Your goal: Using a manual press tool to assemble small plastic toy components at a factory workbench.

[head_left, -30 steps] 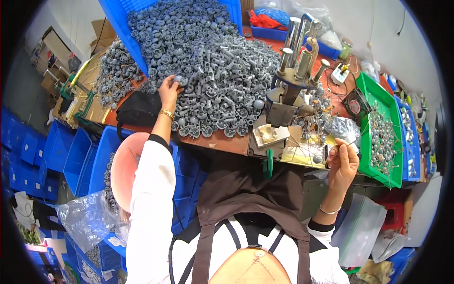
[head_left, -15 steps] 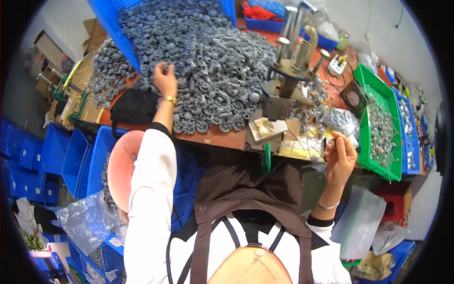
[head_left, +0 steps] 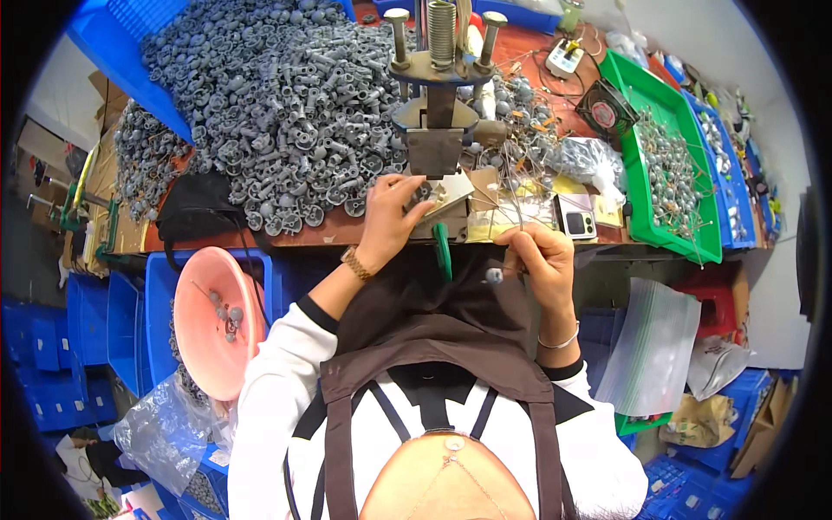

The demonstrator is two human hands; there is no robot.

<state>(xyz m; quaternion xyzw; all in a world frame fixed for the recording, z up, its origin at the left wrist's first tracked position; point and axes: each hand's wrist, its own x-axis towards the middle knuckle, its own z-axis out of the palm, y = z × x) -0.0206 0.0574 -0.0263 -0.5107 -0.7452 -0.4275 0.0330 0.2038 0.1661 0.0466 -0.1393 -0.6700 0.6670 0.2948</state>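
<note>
My left hand (head_left: 388, 224) is at the foot of the metal press (head_left: 436, 149), thumb and forefinger closed around a small grey plastic part (head_left: 423, 192), mostly hidden by the fingers. Beside those fingertips lies the pale metal fixture block (head_left: 452, 192). My right hand (head_left: 544, 260) is in front of the bench edge, its fingers pinched on a thin wire rod; a grey ball (head_left: 494, 276) shows just left of the fingers. A large pile of grey plastic parts (head_left: 295, 104) covers the bench left of the press.
A green tray (head_left: 637, 204) of wired balls stands at right, near a small fan (head_left: 607, 108) and a phone (head_left: 576, 218). A pink basin (head_left: 195, 347) with a few balls sits low at left. A green handle (head_left: 443, 251) juts below the bench edge.
My left hand has moved from the pile rightward to the press fixture. My right hand has come left and lower on the bench edge, with the grey ball now showing. The view has shifted right.
</note>
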